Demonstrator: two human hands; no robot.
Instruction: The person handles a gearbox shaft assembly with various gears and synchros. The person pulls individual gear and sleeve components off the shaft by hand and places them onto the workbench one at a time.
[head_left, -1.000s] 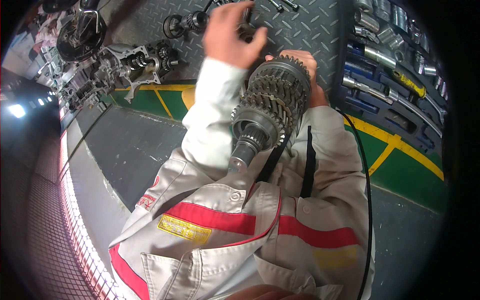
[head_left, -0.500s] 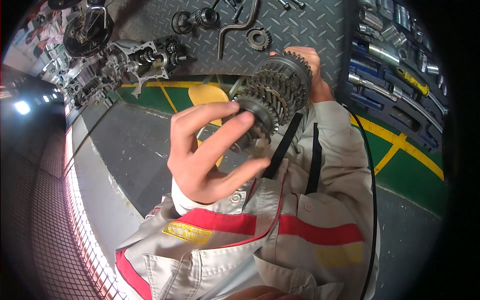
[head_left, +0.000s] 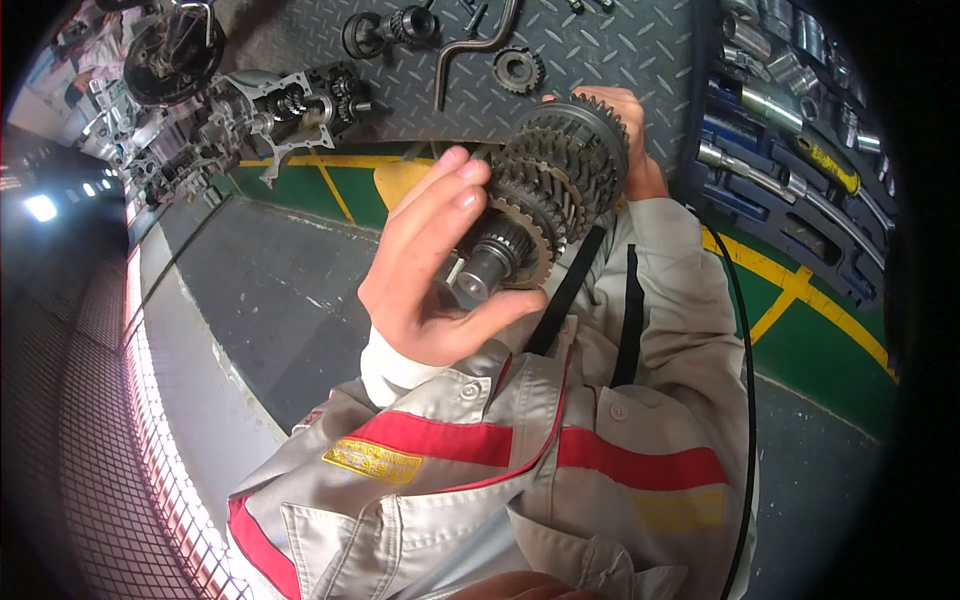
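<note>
A gear shaft [head_left: 560, 185] with several toothed gears stacked along it is held tilted in front of my chest. My right hand [head_left: 628, 135] is closed round its far, larger end, the fingers partly hidden behind the biggest gear. The splined near end [head_left: 490, 268] of the shaft points toward me. Around that end my left hand [head_left: 420, 265] is spread, its fingers stretched up along the left side and its thumb below. Whether the fingertips or thumb touch the gear's edge, I cannot tell.
On the checker-plate bench [head_left: 620, 50] lie a loose gear ring [head_left: 518, 70], a bent metal bar [head_left: 470, 45] and a smaller gear shaft [head_left: 390, 32]. An opened metal housing [head_left: 300, 115] stands at the far left. A blue socket case [head_left: 790, 170] is at the right, beside a black cable [head_left: 742, 310].
My left hand has moved slightly right, and its fingers have shifted off the gear's front toward its left side. The splined shaft end now shows plainly. My right hand keeps its hold.
</note>
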